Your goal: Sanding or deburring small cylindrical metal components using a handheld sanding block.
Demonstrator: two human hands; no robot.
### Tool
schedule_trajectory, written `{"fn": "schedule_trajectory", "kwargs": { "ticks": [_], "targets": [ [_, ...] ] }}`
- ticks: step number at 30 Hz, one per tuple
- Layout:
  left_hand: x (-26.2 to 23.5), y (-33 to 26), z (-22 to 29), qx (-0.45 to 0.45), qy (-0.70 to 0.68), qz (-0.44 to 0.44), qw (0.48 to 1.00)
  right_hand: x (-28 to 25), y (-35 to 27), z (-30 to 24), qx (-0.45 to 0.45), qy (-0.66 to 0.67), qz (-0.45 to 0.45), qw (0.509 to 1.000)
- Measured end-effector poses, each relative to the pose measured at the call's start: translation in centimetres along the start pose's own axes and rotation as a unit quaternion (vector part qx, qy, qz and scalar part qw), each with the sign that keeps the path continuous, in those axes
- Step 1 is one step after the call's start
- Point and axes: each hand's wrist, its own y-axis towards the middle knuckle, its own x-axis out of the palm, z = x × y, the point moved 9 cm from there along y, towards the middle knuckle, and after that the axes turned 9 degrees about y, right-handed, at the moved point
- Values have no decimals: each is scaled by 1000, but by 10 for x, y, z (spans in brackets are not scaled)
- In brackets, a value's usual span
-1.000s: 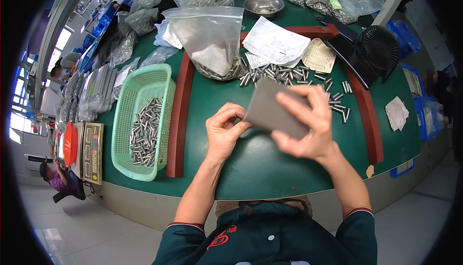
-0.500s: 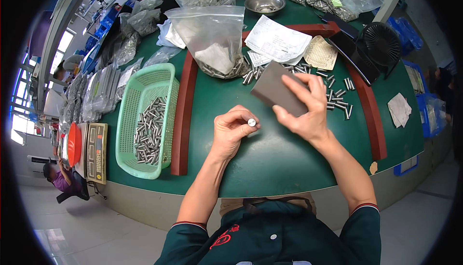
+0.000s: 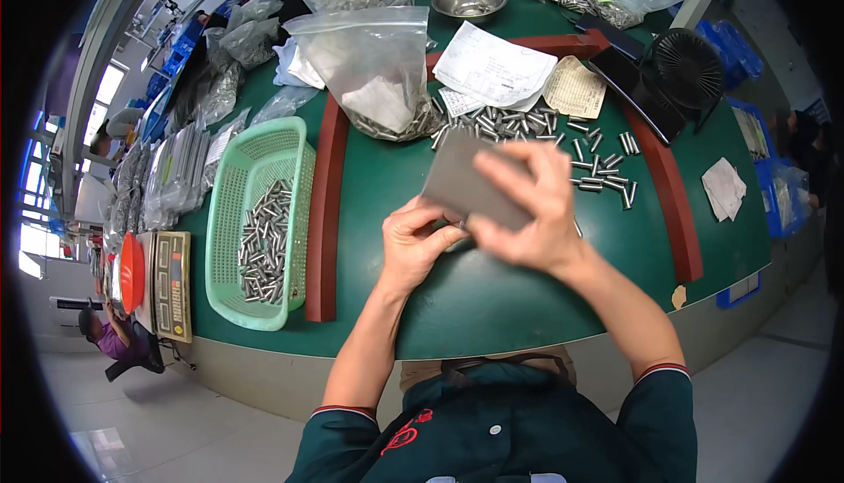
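Note:
My left hand (image 3: pixel 411 244) pinches a small metal pin (image 3: pixel 462 225) between thumb and fingers, low over the green table. Most of that pin is hidden by the fingers and the block. Above it, a flat grey-brown rectangular block (image 3: pixel 466 177) is gripped by my right hand (image 3: pixel 536 210), which is blurred by motion. The block's lower left part overlaps my left fingertips, and whether it touches the pin I cannot tell. Beyond the block lies a loose pile of shiny metal pins (image 3: pixel 607 167). To the left, a light green plastic basket (image 3: pixel 303 219) contains many similar pins.
Dark red wooden bars (image 3: pixel 323 219) frame the work area on three sides. Behind stand a plastic bag of pins (image 3: pixel 387 79), papers (image 3: pixel 492 65), a steel bowl (image 3: pixel 469 0), a phone-like black slab (image 3: pixel 637 96) and a black fan (image 3: pixel 686 65). A scale (image 3: pixel 172 285) sits left.
My right hand has swung the block left and down over my left fingertips. The pin's round end, plainly visible before, is now mostly covered. The whole view has shifted slightly.

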Motion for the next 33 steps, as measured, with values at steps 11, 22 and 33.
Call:
{"fn": "schedule_trajectory", "kwargs": {
  "ticks": [11, 22, 33],
  "targets": [
    [3, 2, -4, -44, -100, 4, 994, -8, 1, 4, -9, -50, 42, 998],
    [3, 4, -8, -72, -123, 22, 990, -13, 3, -5, -43, -14, 36, 998],
    [18, -2, -14, -134, -383, -24, 914, -42, 4, 36, 55, -83, 102, 990]
  ]
}}
